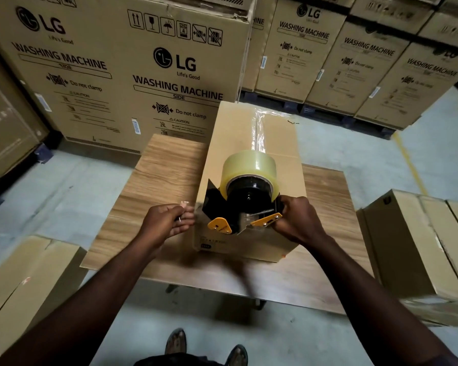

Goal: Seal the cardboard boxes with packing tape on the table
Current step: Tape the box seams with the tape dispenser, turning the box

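A long cardboard box (233, 133) lies on the wooden table (167, 167), running away from me. A strip of clear tape (258, 128) covers its top seam from the far end. A black and yellow tape dispenser (245, 207) with a clear tape roll (249, 166) sits at the box's near end. My right hand (298, 220) grips the dispenser from the right side. My left hand (169, 223) is at the box's near left corner, fingers partly curled, pinching a small bit of clear tape.
Large washing machine cartons (132, 70) stand stacked behind the table and along the back right. A cardboard box (428, 247) sits to the right of the table, another (24, 281) to the left. My feet (206, 344) show below on the grey floor.
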`<state>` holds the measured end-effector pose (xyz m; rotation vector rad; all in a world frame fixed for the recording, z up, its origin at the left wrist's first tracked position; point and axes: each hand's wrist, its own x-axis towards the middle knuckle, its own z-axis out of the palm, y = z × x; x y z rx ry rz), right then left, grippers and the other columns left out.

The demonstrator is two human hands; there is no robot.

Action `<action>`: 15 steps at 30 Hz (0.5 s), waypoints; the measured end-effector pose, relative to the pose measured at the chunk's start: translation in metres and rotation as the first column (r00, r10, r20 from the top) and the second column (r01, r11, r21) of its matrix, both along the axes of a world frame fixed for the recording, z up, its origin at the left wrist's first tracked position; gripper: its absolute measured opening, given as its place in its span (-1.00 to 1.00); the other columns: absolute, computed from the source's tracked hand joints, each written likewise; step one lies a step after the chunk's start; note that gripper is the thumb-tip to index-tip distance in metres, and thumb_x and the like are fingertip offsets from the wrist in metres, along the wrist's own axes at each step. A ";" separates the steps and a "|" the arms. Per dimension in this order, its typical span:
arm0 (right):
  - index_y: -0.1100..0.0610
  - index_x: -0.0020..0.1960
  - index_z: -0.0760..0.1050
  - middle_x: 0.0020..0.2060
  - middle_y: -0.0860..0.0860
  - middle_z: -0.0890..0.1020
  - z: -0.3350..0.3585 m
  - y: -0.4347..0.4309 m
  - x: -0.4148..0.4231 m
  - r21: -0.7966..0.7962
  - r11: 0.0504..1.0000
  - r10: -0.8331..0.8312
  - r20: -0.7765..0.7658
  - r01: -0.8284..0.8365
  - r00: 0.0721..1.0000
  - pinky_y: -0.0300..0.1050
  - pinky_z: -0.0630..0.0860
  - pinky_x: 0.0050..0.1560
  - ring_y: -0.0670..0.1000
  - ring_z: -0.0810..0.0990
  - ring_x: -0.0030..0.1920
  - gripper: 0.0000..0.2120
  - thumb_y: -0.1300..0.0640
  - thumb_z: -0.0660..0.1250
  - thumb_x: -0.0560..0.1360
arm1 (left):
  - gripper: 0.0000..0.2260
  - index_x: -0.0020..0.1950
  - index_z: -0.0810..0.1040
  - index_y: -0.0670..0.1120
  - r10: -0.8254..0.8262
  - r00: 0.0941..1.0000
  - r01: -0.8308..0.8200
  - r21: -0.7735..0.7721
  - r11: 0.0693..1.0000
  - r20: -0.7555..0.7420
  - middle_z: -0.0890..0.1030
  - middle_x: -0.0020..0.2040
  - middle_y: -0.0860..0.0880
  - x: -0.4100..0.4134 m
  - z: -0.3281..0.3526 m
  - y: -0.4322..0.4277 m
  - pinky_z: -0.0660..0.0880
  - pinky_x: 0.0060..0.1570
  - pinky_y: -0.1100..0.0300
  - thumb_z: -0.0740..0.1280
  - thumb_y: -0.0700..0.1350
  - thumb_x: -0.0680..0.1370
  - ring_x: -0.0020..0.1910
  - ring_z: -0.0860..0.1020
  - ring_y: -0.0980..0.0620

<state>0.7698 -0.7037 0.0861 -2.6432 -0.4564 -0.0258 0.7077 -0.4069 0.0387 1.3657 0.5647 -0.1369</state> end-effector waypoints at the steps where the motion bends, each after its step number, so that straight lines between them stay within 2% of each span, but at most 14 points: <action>1: -0.07 -0.30 0.45 -0.36 0.08 0.64 0.001 0.000 0.001 -0.007 1.000 -0.005 0.001 0.005 1.000 -0.11 0.35 -0.34 0.20 0.53 -0.36 -0.74 -0.26 0.30 0.26 | -0.79 0.07 0.67 -0.21 -0.002 1.000 0.002 0.020 1.000 0.013 0.71 -0.13 -0.15 0.002 -0.003 -0.001 0.60 -0.18 0.26 0.28 -0.14 0.66 -0.17 0.69 0.01; 4: 0.03 -0.14 0.61 -0.28 0.10 0.68 -0.004 0.001 0.002 -0.091 0.996 0.007 -0.004 -0.008 1.000 -0.11 0.36 -0.30 0.25 0.62 -0.23 -0.69 -0.19 0.40 0.32 | -0.81 0.04 0.68 -0.19 0.030 0.999 -0.032 0.065 0.997 0.042 0.65 -0.23 -0.08 0.002 -0.014 -0.007 0.54 -0.20 0.25 0.30 -0.13 0.66 -0.23 0.62 0.04; 8: 0.05 -0.03 0.60 -0.21 0.11 0.69 -0.011 0.002 0.005 -0.210 0.977 0.035 0.018 -0.031 0.999 -0.10 0.33 -0.29 0.27 0.62 -0.16 -0.70 -0.14 0.42 0.36 | -0.88 0.07 0.64 -0.17 0.084 0.996 -0.086 0.065 0.994 0.034 0.60 -0.27 -0.01 0.004 -0.034 -0.011 0.49 -0.26 0.20 0.35 -0.14 0.62 -0.28 0.53 0.07; 11: 0.05 -0.01 0.58 -0.21 0.11 0.68 -0.014 -0.001 0.007 -0.223 0.974 0.042 0.014 -0.038 0.999 -0.10 0.31 -0.29 0.26 0.61 -0.17 -0.69 -0.14 0.41 0.38 | -0.85 0.08 0.58 -0.14 0.032 0.998 -0.035 -0.055 0.998 -0.046 0.56 -0.21 -0.04 0.004 -0.048 -0.013 0.46 -0.21 0.19 0.34 -0.07 0.63 -0.24 0.51 0.08; 13: 0.04 -0.02 0.57 -0.21 0.10 0.68 -0.015 -0.001 0.009 -0.218 0.975 0.048 0.021 -0.043 0.999 -0.11 0.30 -0.29 0.26 0.61 -0.18 -0.65 -0.19 0.34 0.35 | -0.85 0.04 0.58 -0.11 0.021 0.997 -0.033 -0.160 0.987 -0.075 0.61 -0.21 -0.03 0.005 -0.052 -0.014 0.46 -0.26 0.24 0.29 -0.07 0.66 -0.24 0.54 0.11; 15: 0.03 -0.03 0.56 -0.21 0.08 0.68 -0.016 0.000 0.009 -0.219 0.975 0.057 0.031 -0.048 0.998 -0.11 0.29 -0.29 0.25 0.62 -0.18 -0.62 -0.21 0.27 0.31 | -0.86 0.00 0.57 -0.12 0.064 0.985 -0.114 -0.329 0.937 -0.160 0.65 -0.24 -0.03 0.006 -0.055 -0.015 0.49 -0.38 0.29 0.25 -0.13 0.67 -0.27 0.57 0.11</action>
